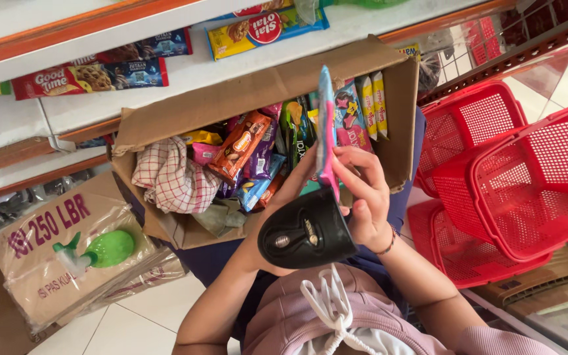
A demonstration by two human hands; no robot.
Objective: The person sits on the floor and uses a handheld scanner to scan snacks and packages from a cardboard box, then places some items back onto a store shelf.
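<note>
Item, nearest: black plastic handheld barcode scanner [307, 231], held low over the lap with its head turned up toward the packet above it; the left hand [277, 197] is mostly hidden behind it, so how the fingers close on the handle cannot be told, though the scanner plainly rests in that hand. Item: flat pink-and-blue foil snack packet [325, 128], seen almost edge-on, upright, just above the scanner and in front of the box; the right hand [363, 197] holds it, fingers closed narrowly on its lower edge and face. Handling note, as judgement: the packet's printed code should face the scanner head squarely, foil pulled flat to avoid glare and creases, both hands steady, the scanner kept near but not touching. Item, behind: open brown cardboard box [244, 95], resting on the knees, holding assorted bright snack packets [248, 148] standing on end, with a red-and-white checked cloth [169, 177] bunched at its left side. Item, left: brown paper bundle wrapped in clear plastic [47, 256], with a green spray bottle [103, 250] lying on it. Item, right: stacked red plastic shopping baskets [527, 177]. Item, farthest: white shelves with orange edging [87, 23], bearing biscuit packs [93, 73].
</note>
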